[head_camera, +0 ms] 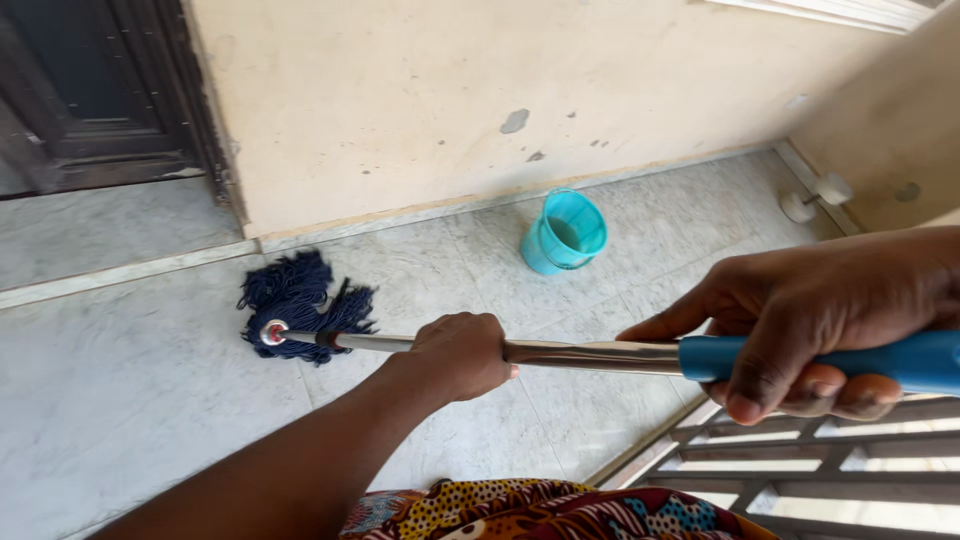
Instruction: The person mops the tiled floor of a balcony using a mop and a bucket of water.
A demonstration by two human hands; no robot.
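The left hand [462,352] wraps its fingers tight round the shiny metal shaft of the mop [560,353], about midway along. The right hand [800,325] grips the blue handle [905,362] at the near end, fingers curled under and thumb over it. The dark blue stringy mop head [300,300] lies on the pale tiled floor [130,380], close to the cream wall [450,90]. A turquoise bucket [565,233] stands on the floor near the wall, well apart from the mop head.

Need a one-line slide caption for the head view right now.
Left hand and right hand grip a steel mop handle, its blue mop head on the tiled floor near a teal bucket.
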